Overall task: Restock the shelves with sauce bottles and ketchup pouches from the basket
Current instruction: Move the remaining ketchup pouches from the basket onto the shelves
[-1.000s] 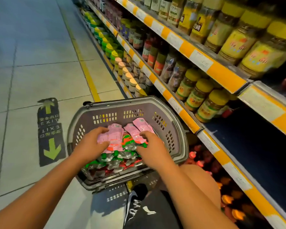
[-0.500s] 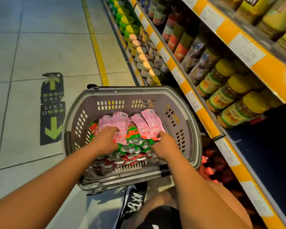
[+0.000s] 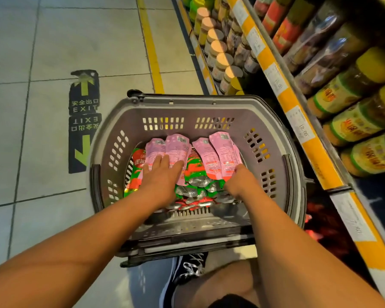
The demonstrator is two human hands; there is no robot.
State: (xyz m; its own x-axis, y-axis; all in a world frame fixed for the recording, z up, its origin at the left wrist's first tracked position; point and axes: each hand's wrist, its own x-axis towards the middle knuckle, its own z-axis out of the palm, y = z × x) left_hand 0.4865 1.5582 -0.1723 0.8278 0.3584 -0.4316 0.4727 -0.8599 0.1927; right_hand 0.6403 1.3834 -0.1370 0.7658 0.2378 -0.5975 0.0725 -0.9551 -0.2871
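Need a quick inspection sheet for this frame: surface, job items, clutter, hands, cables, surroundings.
Surface: tiled floor with a yellow line and an exit sticker.
Job's things: grey basket on the floor, holding ketchup pouches, several pink side up.
Clutter: nothing seen.
Hands: left hand rests flat on the left pink pouches; right hand grips the right ones' lower edge.
Cables: nothing seen.
Surroundings: shelves of yellow-lidded jars at right; a black shoe below.

Grey basket [image 3: 273, 121]; pink pouches [image 3: 222, 152]; yellow-lidded jars [image 3: 353, 123]; yellow floor stripe [image 3: 151, 54].
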